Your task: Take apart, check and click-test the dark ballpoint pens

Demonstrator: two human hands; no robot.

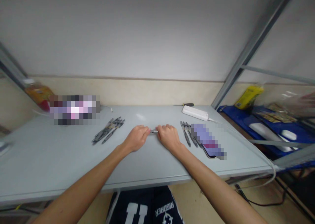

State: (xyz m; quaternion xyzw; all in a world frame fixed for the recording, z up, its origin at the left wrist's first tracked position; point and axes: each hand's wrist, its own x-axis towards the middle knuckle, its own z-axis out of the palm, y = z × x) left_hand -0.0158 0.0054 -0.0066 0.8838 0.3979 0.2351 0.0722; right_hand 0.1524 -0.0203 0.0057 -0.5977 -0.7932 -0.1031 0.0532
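Between my hands, over the middle of the desk, is a pen [154, 131], of which only a short grey stretch shows. My left hand [137, 137] is closed round its left end, and my right hand [168, 136] grips its right end. Both fists hide the rest of the pen. A heap of several dark pens [108, 130] lies to the left of my left hand. To the right of my right hand, several more pens [187, 134] lie roughly side by side, next to a blurred purple flat item [206, 140].
On the grey desk [73, 155], a white power strip [195, 112] with a cable lies back right, near a screwdriver [188, 104]. An orange bottle [39, 92] stands back left beside a pixelated object [75, 109]. Metal bed-frame posts [236, 70] rise at the right.
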